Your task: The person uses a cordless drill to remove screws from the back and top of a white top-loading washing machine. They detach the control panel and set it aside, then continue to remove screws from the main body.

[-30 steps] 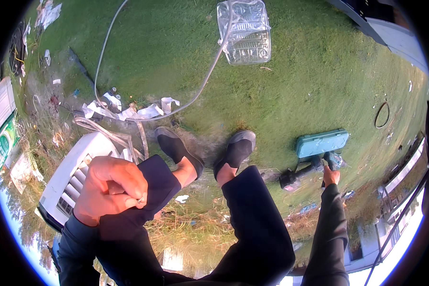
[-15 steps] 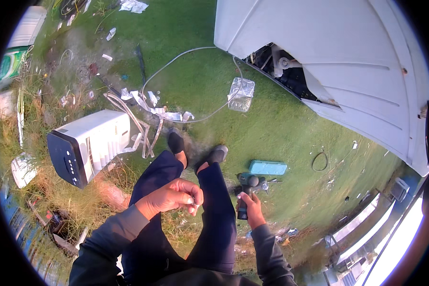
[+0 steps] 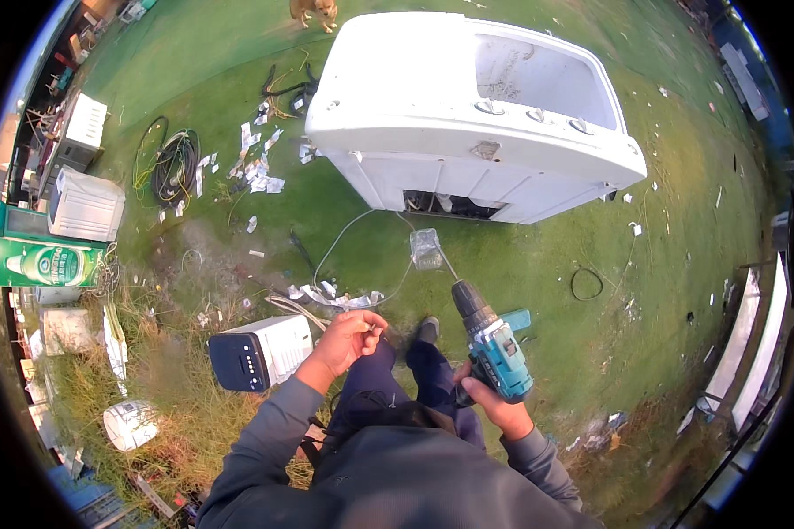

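On the near right of a grassy yard (image 3: 653,353), a right hand (image 3: 500,410) grips a teal drill (image 3: 500,353), its long bit (image 3: 448,263) pointing toward the far white washing machine (image 3: 397,97); to the left, the left hand (image 3: 348,341) pinches a small object (image 3: 371,329), too tiny to identify.

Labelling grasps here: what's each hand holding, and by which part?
Right hand: teal drill, by its handle. Left hand: pinched; can't tell if something small is held.
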Tool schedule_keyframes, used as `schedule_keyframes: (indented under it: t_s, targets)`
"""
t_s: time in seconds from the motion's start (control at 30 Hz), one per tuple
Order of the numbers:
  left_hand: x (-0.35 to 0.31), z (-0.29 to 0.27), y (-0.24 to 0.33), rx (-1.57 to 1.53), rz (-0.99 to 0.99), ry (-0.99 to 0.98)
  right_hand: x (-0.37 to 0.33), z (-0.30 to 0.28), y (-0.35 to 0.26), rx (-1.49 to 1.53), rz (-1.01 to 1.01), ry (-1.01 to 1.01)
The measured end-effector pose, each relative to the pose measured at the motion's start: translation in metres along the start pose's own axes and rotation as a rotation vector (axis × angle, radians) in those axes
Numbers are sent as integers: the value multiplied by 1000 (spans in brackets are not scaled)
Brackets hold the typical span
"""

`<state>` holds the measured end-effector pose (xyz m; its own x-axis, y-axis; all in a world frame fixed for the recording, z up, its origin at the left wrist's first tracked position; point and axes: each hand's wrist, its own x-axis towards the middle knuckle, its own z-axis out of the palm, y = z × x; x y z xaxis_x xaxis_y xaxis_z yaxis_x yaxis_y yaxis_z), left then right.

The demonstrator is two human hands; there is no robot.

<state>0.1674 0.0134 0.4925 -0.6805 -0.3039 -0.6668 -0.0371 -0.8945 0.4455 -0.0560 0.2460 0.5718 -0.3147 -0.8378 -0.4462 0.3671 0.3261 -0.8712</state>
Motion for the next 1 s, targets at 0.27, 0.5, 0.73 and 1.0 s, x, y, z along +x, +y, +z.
schedule_keyframes:
  t_s: [0.27, 0.5, 0.73, 1.0]
  targets:
    - [53, 87, 19, 72, -93, -65, -15, -9, 17, 117, -62, 423]
    - [122, 111, 32, 133, -104, -92, -15, 8, 10, 200, -11, 580]
    - [171, 136, 55, 134, -180, -164, 6, 13, -12, 284, -43, 682]
    - [185, 176, 84, -14, -273, -408, 20, 18, -22, 376, -57, 767]
